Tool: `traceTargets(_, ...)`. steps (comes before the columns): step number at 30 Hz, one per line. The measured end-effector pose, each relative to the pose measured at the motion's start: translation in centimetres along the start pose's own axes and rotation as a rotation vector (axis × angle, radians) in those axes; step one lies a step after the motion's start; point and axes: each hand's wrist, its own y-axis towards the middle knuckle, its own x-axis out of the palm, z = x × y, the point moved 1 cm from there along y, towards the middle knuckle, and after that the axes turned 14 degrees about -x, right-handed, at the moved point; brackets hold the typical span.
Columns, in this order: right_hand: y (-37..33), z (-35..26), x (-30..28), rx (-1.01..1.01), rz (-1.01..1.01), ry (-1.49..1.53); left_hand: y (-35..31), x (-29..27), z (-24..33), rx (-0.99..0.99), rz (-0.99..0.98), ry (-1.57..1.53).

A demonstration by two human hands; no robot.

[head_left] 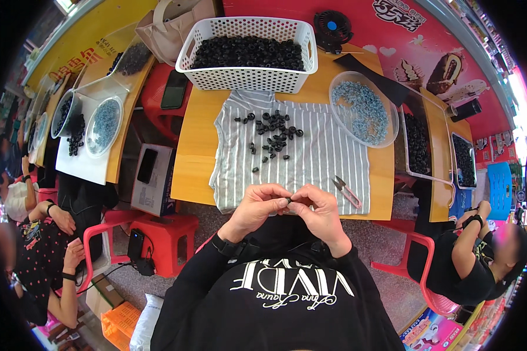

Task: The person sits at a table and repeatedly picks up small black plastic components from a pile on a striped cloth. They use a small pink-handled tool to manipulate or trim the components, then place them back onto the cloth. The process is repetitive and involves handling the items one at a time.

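My left hand (256, 208) and my right hand (320, 214) meet just over the table's near edge, fingertips pinched together. Between them is a small black part (288, 200), mostly covered by the fingers. Beyond the hands, a loose pile of small black ring-like parts (278, 130) lies on a grey-and-white striped cloth (316, 161). A pair of thread snips (348, 192) rests on the cloth, right of my right hand.
A white perforated basket (246, 79) of black parts stands at the table's far side. To its right are a round clear tub (392, 126) of bluish pieces and a small black fan (332, 28). Co-workers sit left and right, near red stools (168, 248).
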Motion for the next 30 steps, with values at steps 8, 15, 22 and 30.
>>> traceTargets(8,2.5,-0.4,-0.9,0.115,-0.102,-0.03,-0.7,-0.2,0.5,-0.052,-0.079,-0.345)
traceTargets(15,7.7,1.4,-0.3,-0.208,-0.167,-0.73,-0.5,-2.3,0.1,0.073,-0.128,-0.399)
traceTargets(22,9.2,3.6,2.3,-0.242,-0.329,-1.019,-0.5,-2.6,0.1,0.054,-0.176,-0.409)
traceTargets(30,8.5,2.2,2.2,-0.364,-0.356,-0.98,-0.5,-2.6,0.2,0.048,-0.167,-0.396)
